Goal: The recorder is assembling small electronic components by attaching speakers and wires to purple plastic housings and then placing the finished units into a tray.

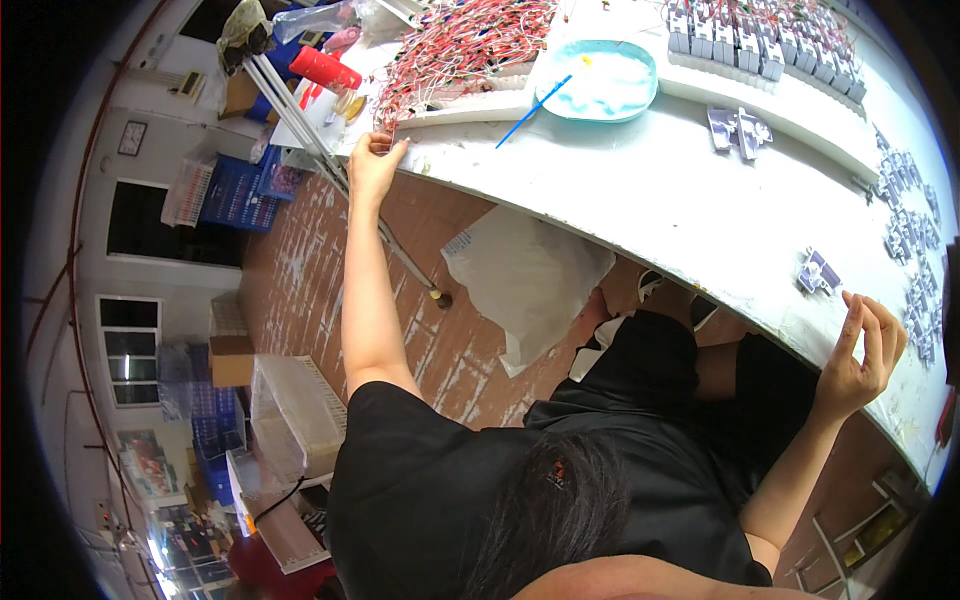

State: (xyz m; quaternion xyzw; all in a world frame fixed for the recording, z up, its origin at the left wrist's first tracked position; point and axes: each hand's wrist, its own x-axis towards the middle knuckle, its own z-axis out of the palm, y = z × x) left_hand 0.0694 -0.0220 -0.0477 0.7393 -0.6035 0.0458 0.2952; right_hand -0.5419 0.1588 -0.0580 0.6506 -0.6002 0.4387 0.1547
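Note:
At the table's left edge my left hand (372, 172) is closed, thumb and fingers bent together at the end of a heap of thin red and white wires (465, 55). A wire end seems to be between the fingertips, though it is very small. Over the near edge at the right, my right hand (862, 352) is raised with its fingers loosely curved and apart, and nothing shows in it. Just beyond its fingertips lies a small grey-and-white plastic part (818, 272). Two similar parts (740, 132) lie together farther back on the white table (640, 195).
A light-blue tray (610, 112) holds white stuff, with a blue stick (535, 112) across its rim. White foam strips (780, 122) border rows of grey blocks (725, 45). More parts (905, 215) spread along the right. Metal poles (300, 120) lean by my left hand. A white bag (525, 265) hangs below.

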